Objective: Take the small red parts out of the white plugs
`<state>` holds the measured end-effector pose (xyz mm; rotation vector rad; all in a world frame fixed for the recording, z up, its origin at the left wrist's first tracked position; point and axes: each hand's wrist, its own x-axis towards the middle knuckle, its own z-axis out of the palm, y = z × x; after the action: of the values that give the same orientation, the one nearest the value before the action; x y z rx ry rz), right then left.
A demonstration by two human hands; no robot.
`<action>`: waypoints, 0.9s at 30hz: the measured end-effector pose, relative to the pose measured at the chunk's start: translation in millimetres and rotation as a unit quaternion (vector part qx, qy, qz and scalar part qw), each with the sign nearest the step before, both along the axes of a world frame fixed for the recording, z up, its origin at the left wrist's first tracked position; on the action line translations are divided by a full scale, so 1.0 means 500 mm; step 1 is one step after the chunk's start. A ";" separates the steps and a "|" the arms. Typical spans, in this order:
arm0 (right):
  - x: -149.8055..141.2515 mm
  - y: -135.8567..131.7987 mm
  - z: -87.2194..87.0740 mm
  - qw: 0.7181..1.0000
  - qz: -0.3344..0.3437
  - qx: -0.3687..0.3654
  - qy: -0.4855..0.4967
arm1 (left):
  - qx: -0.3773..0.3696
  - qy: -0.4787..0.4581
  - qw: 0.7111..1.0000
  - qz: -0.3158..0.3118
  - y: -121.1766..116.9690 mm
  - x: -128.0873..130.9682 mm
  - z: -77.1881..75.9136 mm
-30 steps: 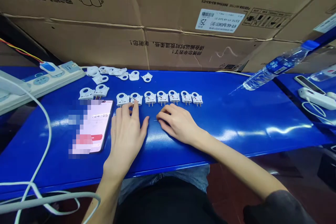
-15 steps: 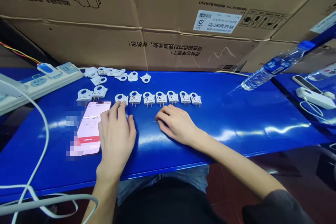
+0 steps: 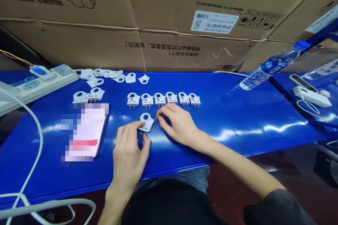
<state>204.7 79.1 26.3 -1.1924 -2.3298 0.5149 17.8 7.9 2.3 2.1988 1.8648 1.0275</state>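
The left hand [image 3: 129, 151] lay low on the blue tabletop [image 3: 237, 123] with thumb and fingertips closed on the near edge of a white plug half [image 3: 146, 121], pinning it flat just ahead of the knuckles. The right hand [image 3: 175, 123] sat close beside it, its fingers pinched together on what looked like a thin metal pin [image 3: 156, 118], the tip touching or nearly touching the plug half's right side; the part was too small to say whether it had entered a slot.

The main risk, as I judged it, was the pin slipping. It was slight and held only at the fingertips, so a small sideways push could have flicked it onto the glossy surface, where it would be hard to find. The plug half was light and held only at one edge, so pressure from the right could have spun or slid it out from under the left fingertips.

Just beyond both hands stood a row of six plug pieces [image 3: 163, 99], prongs pointing back toward the hands. A jerk forward of either wrist could have knocked that row out of line. To the left of the left hand lay a phone [image 3: 86, 133], near enough for an elbow sweep to shove it.
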 end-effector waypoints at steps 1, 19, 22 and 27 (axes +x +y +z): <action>0.001 0.000 -0.001 1.000 0.000 -0.011 0.019 | -0.001 -0.004 1.000 -0.029 -0.002 0.003 0.001; -0.002 0.004 -0.018 0.999 -0.001 -0.036 0.031 | 0.003 -0.078 0.994 -0.073 -0.002 -0.001 -0.005; -0.002 0.004 -0.017 0.999 0.002 -0.040 0.027 | 0.011 -0.069 0.995 -0.073 -0.003 0.000 -0.001; -0.003 0.004 -0.018 0.999 0.003 -0.030 0.012 | 0.020 -0.050 0.994 -0.100 -0.003 0.001 0.007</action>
<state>203.1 80.9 17.1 -1.2000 -2.3124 0.6025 18.5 6.6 5.6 2.2556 1.5590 1.1216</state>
